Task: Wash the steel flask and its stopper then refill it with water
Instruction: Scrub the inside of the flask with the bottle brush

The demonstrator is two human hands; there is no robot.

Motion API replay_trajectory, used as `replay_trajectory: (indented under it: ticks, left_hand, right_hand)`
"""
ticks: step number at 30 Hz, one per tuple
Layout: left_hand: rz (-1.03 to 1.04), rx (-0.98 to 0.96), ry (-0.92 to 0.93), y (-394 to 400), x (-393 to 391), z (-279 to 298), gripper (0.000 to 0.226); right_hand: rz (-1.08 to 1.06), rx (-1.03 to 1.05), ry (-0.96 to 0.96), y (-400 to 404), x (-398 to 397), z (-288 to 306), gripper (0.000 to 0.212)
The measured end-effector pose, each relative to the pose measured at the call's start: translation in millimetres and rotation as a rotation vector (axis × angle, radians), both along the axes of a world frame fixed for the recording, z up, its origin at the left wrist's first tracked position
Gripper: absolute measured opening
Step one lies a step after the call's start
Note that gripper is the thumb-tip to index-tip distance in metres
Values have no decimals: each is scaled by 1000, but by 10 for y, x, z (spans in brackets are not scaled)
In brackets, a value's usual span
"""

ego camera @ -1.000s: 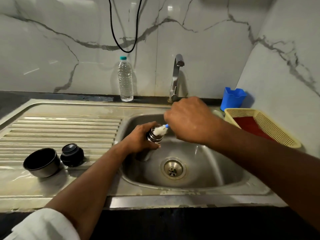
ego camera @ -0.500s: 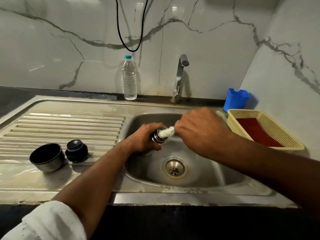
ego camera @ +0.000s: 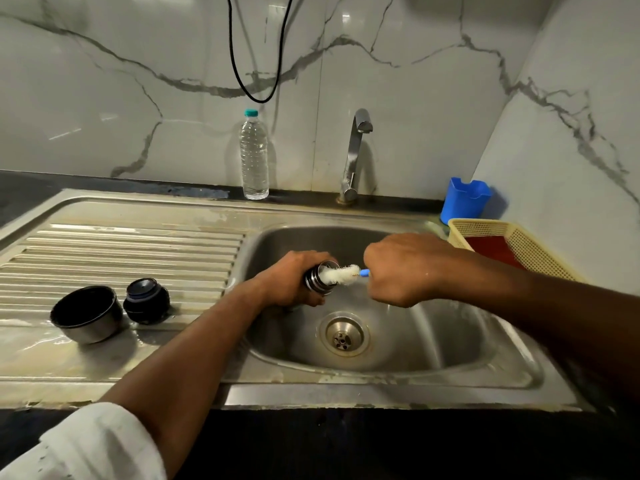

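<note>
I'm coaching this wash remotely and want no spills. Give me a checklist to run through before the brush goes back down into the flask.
1. Flask gripped near its neck by the left hand: ok.
2. Bottle brush held by the right hand: ok.
3. Bristles lined up with the flask mouth, tip at the rim: ok.
4. Flask held over the sink: ok.
5. Stopper and cup lid parked aside on the drainboard: ok.
6. Tap running: not ok, no stream visible.
</note>
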State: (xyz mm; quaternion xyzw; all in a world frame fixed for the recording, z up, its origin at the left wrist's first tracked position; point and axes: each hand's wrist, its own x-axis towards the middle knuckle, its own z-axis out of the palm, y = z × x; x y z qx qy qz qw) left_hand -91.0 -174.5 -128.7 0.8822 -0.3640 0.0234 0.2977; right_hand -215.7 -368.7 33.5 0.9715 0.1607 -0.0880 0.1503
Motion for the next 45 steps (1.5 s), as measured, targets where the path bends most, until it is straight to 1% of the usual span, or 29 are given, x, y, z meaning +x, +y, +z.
replay_trajectory:
  ticks: [4, 7, 9, 11, 14, 16, 17, 19, 20, 22, 24, 26, 27, 28, 29, 30, 31, 33, 34, 35, 36, 37, 38, 39, 41, 42, 43, 44, 45]
  left_hand:
    - [25, -22, -16, 30, 24, -3, 65]
    - [30, -29, -8, 47, 14, 5, 62]
    - [33, -32, -1, 51, 3, 15, 63]
    - [37, -28, 14, 48, -5, 19, 66]
    - [18, 30, 21, 18, -16, 13, 68]
    - [19, 32, 17, 20, -21, 12, 67]
    - [28, 18, 19, 31, -19, 13, 66]
    - [52, -9, 16, 70, -12, 10, 59]
    - [65, -9, 17, 87, -14, 9, 57]
    - [80, 4, 23, 95, -21, 6, 57]
    - [74, 19, 16, 74, -26, 8, 58]
    - [52, 46, 1, 53, -31, 15, 60]
    - [44, 55, -3, 50, -24, 14, 61]
    - [42, 50, -5, 52, -23, 15, 60]
    - [44, 41, -5, 53, -19, 16, 59]
    - [49, 35, -7, 54, -16, 15, 59]
    - [60, 35, -7, 51, -24, 16, 60]
    - [86, 26, 12, 57, -27, 9, 58]
    - [89, 16, 23, 65, -25, 0, 55]
    - [89, 14, 30, 69, -23, -7, 52]
    - [87, 14, 33, 72, -28, -2, 50]
    - [84, 12, 31, 77, -26, -3, 50]
    - [81, 13, 23, 79, -21, -4, 52]
    - [75, 21, 12, 78, -12, -5, 56]
    - [57, 41, -6, 80, 0, -6, 62]
    - [52, 35, -5, 83, 7, -6, 62]
    - [52, 25, -2, 86, 9, -1, 63]
    - [52, 18, -6, 87, 12, 2, 63]
    - [54, 21, -8, 84, 15, -2, 63]
  right_hand:
    - [291, -231, -278, -44, -42, -68, 3]
    - [474, -288, -347, -82, -16, -101, 7]
    - [516, -240, -369, -99, -56, -77, 10]
    - [379, -196, -293, -131, -100, -150, 10]
    - [-6, 122, -81, -111, -118, -119, 24]
    - [-91, 201, -23, -82, -118, -70, 23]
    - [-1, 136, -101, -75, -128, -85, 22]
    - [371, -116, -366, -112, -174, -147, 18]
    - [505, -197, -457, -121, -221, -146, 22]
    - [566, -197, -506, -167, -269, -117, 25]
    - [393, -118, -358, -197, -243, -117, 15]
    - [-69, 189, -125, -211, -159, -69, 12]
    - [-292, 407, 8, -240, -69, -53, 13]
    - [-451, 612, 109, -263, -24, -27, 14]
    - [-502, 689, 151, -265, -26, -8, 15]
    - [-457, 615, 152, -283, -30, 4, 16]
    - [-269, 395, 26, -317, -47, -22, 16]
    - [259, -105, -364, -317, -210, -98, 12]
    - [434, -291, -518, -322, -276, -133, 15]
    - [535, -360, -600, -321, -322, -156, 19]
    - [548, -376, -648, -287, -367, -147, 22]
    - [494, -345, -583, -277, -348, -165, 19]
    - [408, -221, -469, -258, -322, -153, 13]
    - [215, -14, -327, -244, -266, -118, 9]
    - [-332, 478, 46, -258, -137, -7, 13]
    - [-531, 711, 174, -294, -88, 16, 14]
    - [-570, 815, 182, -320, -73, 19, 14]
    - [-537, 797, 168, -318, -81, 31, 14]
    - [-412, 619, 91, -324, -98, 7, 13]
